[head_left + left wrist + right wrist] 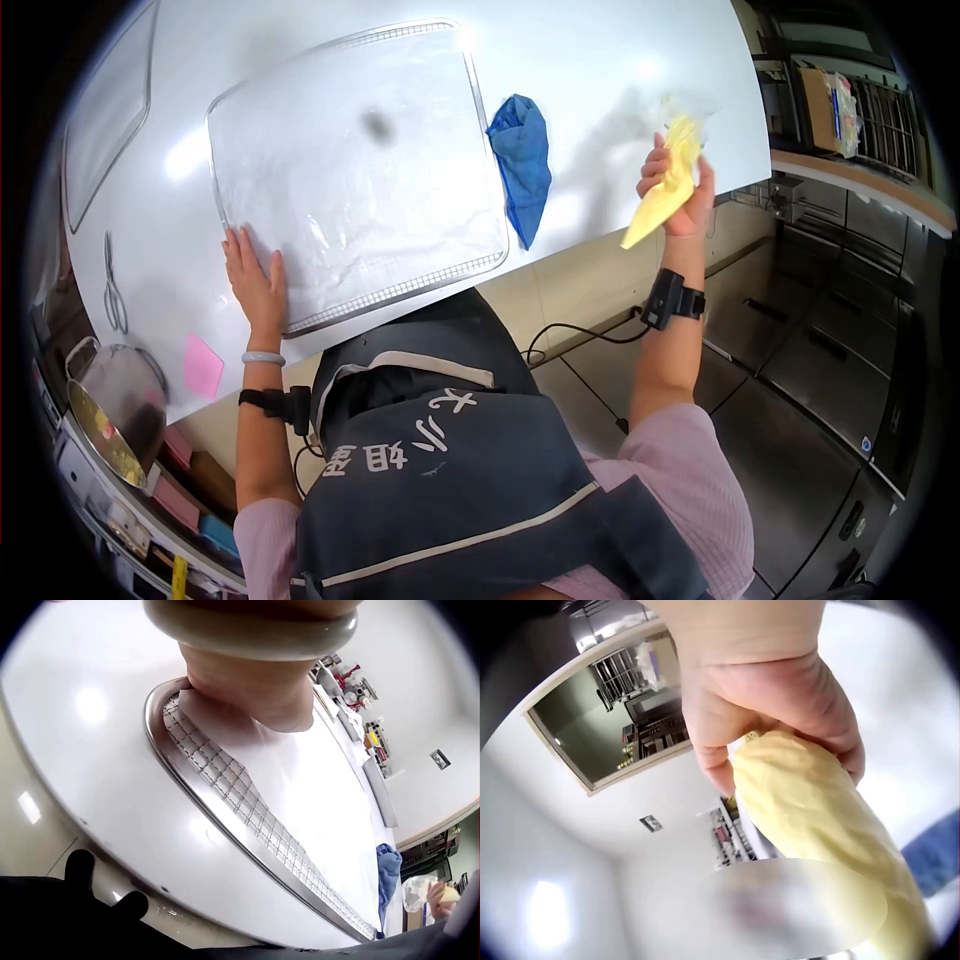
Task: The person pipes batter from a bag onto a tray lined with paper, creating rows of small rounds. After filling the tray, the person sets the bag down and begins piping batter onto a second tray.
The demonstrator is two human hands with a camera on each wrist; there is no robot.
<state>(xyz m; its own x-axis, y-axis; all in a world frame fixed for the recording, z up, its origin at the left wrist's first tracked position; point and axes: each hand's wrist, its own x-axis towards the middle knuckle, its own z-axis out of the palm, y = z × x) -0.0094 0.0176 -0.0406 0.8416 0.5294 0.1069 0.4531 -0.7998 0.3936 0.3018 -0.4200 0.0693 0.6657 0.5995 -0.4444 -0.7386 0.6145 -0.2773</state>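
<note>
A wire-mesh tray (395, 285) lined with a white translucent sheet (350, 170) lies on the white table. The left hand (257, 285) rests on the tray's left edge near its front corner, fingers straight; in the left wrist view the palm side (251, 694) covers part of the sheet. The right hand (690, 200) grips a bag of pale yellow filling (662, 200), raised near the table's right edge, its narrow end toward the person. In the right wrist view the fingers curl round the top of the yellow bag (817, 810).
A blue cloth-like bag (524, 165) lies along the tray's right edge. Scissors (113, 285), a pink paper (203, 367) and another tray (110, 110) are at the left. A metal pot (120, 390) stands beyond the table's left front edge.
</note>
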